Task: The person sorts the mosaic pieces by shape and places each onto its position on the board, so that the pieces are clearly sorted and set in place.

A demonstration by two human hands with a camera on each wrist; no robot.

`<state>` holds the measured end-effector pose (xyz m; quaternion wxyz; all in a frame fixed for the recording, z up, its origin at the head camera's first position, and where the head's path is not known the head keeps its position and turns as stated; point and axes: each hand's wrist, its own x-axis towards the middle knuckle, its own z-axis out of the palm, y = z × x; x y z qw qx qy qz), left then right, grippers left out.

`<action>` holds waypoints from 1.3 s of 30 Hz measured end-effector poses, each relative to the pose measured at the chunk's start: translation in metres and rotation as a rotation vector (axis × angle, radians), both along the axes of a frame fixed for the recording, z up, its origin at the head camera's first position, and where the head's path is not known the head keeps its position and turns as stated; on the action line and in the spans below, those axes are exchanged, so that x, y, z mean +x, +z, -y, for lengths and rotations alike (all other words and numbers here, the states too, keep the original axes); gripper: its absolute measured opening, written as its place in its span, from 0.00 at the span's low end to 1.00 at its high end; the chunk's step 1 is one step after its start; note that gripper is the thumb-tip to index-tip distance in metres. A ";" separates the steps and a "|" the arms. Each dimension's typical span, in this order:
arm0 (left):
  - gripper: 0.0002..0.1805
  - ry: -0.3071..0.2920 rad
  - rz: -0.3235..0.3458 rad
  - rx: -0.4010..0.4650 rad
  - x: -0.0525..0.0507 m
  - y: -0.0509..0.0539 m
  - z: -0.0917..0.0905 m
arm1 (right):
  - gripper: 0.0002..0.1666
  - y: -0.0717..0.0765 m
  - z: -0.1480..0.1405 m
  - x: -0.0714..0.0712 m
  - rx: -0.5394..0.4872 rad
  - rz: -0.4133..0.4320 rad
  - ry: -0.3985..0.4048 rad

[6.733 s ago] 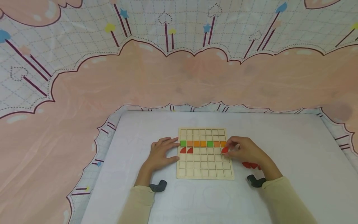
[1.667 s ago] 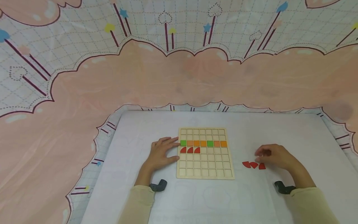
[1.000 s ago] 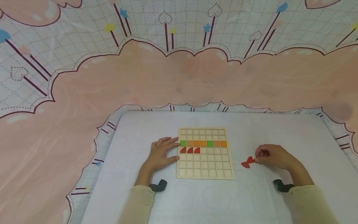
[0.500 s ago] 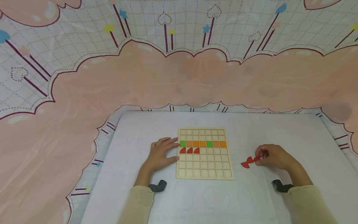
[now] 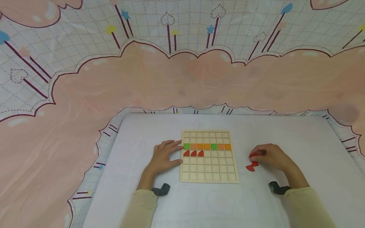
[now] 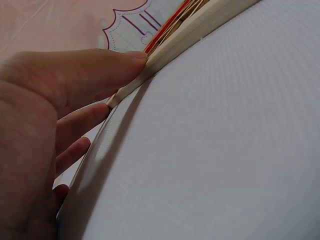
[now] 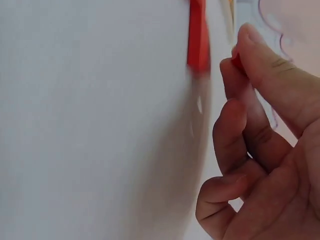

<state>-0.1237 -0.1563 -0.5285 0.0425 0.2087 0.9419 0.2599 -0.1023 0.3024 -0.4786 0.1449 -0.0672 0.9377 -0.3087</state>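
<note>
A wooden grid board lies on the table with a full row of green and orange square tiles. Below that row, three red quarter-circle tiles fill the leftmost cells. My left hand rests at the board's left edge, its extended fingers and thumb touching the wooden side. Right of the board, my right hand pinches a red quarter-circle tile between thumb and index finger; the fingers mostly cover it in the right wrist view. Two loose red tiles lie just below that hand, touching each other.
The white table extends around the board on all sides. A pink and white patterned cloth covers the area behind it. Dark wrist-worn devices sit at both wrists.
Over the last second, my right hand has slid a red tile away from the loose group, picked it up and moved left toward the board. My left hand and the board have stayed put.
</note>
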 end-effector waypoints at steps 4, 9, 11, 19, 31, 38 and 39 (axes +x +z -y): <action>0.32 0.003 0.005 0.003 0.001 0.001 0.000 | 0.12 -0.001 0.024 -0.008 -0.052 0.045 -0.019; 0.32 0.002 0.004 0.009 0.002 0.001 -0.001 | 0.07 -0.003 0.052 -0.015 -0.087 0.022 0.009; 0.32 0.001 0.000 0.010 0.002 0.001 -0.001 | 0.07 -0.003 0.062 -0.017 -0.101 -0.005 0.022; 0.32 -0.004 -0.004 0.017 0.002 0.002 0.000 | 0.13 0.000 0.098 -0.026 -0.174 -0.062 0.095; 0.32 0.004 -0.005 0.016 0.003 0.003 0.000 | 0.08 -0.002 0.141 -0.032 -0.218 -0.110 0.164; 0.32 0.002 -0.007 0.022 0.002 0.004 -0.001 | 0.05 -0.008 0.154 -0.032 -0.216 -0.133 0.133; 0.32 0.002 -0.007 0.021 0.002 0.004 -0.001 | 0.05 -0.008 0.155 -0.032 -0.211 -0.136 0.127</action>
